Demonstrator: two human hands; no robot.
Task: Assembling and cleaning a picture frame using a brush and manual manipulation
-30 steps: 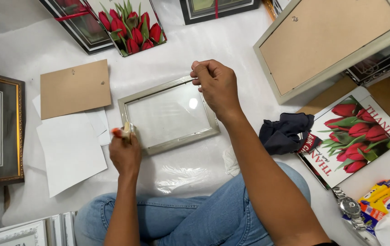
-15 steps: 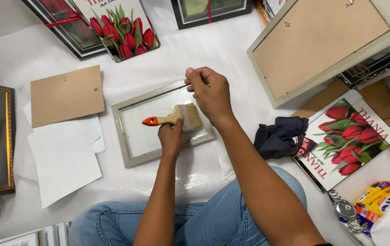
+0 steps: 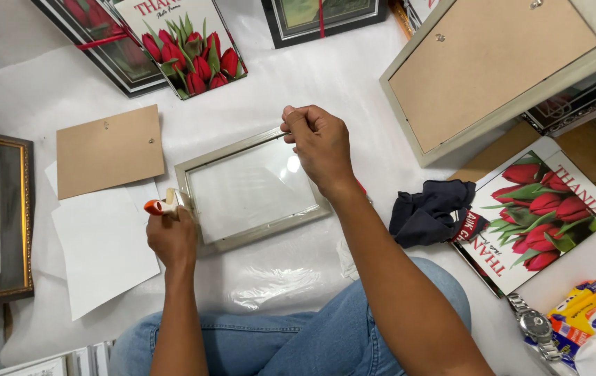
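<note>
Glass in a pale picture frame (image 3: 249, 189), lying flat on the white sheet (image 3: 353, 76) before the seated person, is steadied at its far edge by the right hand (image 3: 319, 143), whose fingers are pinched on the rim. A small orange-handled brush (image 3: 164, 205) is gripped in the closed left hand (image 3: 171, 237) at the frame's near-left corner. The pane appears loose in its frame, though glare obscures this; a slipped pinch could chip it or cut fingertips. A backing board (image 3: 108, 150) and white paper (image 3: 103, 247) lie alongside.

Bright, even overhead light gives soft shadows, a white glare spot on the frame glass (image 3: 293, 164), and sharp focus throughout.
</note>
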